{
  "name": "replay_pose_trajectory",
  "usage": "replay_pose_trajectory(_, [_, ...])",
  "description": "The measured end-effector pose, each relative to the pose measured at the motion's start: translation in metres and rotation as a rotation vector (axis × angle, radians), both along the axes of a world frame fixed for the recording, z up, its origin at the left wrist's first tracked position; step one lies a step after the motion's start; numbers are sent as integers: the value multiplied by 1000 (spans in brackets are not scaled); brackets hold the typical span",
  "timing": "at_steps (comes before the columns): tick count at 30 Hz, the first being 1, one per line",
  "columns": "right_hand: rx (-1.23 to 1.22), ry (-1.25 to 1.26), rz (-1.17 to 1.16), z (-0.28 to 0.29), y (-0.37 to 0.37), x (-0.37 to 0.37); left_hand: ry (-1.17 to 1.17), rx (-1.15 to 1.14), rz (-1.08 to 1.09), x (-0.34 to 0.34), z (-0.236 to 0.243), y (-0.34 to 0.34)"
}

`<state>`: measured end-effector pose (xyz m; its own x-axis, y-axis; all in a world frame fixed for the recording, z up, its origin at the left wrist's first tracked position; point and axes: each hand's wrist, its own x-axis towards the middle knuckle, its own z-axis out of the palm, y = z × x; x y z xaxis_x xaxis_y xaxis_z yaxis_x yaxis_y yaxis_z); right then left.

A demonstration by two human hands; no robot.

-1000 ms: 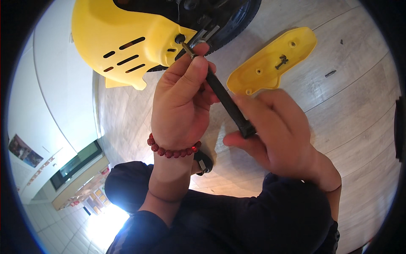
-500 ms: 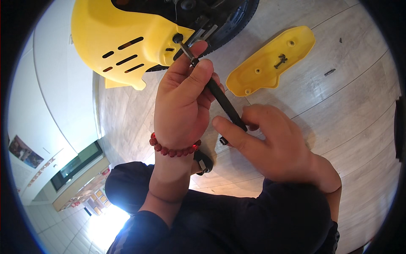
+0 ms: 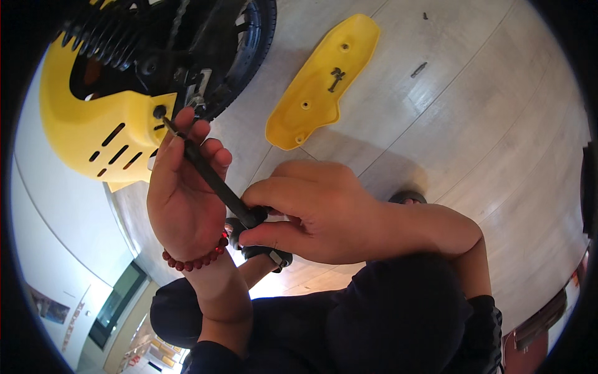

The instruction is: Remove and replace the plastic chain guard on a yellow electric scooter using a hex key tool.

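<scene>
A black-handled screwdriver (image 3: 215, 181) slants across the middle, its metal shaft reaching up to a black bolt (image 3: 159, 112) on the yellow slotted cover (image 3: 134, 115). My left hand (image 3: 190, 199), palm up with a red bead bracelet at the wrist, holds the tool near its shaft between thumb and fingers. At the handle's lower end, my right hand (image 3: 324, 212) pinches it between thumb and curled fingers. The exact contact of tip and bolt is too small to tell.
A yellow plastic panel (image 3: 324, 81) lies on the wood-look floor, with several dark screws (image 3: 336, 78) on it. A dark strip-like bit (image 3: 418, 70) lies beyond it. Behind the cover are a black coil spring (image 3: 103, 37) and a black-tyred wheel (image 3: 255, 50).
My view has shifted, so the cover and panel appear further left. My right hand has closed on the handle's end, where before its thumb and fingers were more apart.
</scene>
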<state>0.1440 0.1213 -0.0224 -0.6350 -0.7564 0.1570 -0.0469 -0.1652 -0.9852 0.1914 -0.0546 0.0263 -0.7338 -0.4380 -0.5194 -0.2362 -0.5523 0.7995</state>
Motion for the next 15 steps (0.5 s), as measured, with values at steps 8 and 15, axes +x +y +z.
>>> replay_pose_trajectory(8, [-124, 107, -204, -2, -7, -2, 50, 26, -12, 4, -2, -2])
replay_pose_trajectory(15, [54, -167, 85, -1, 2, 0, 60, 67, -54, -2, 2, 0])
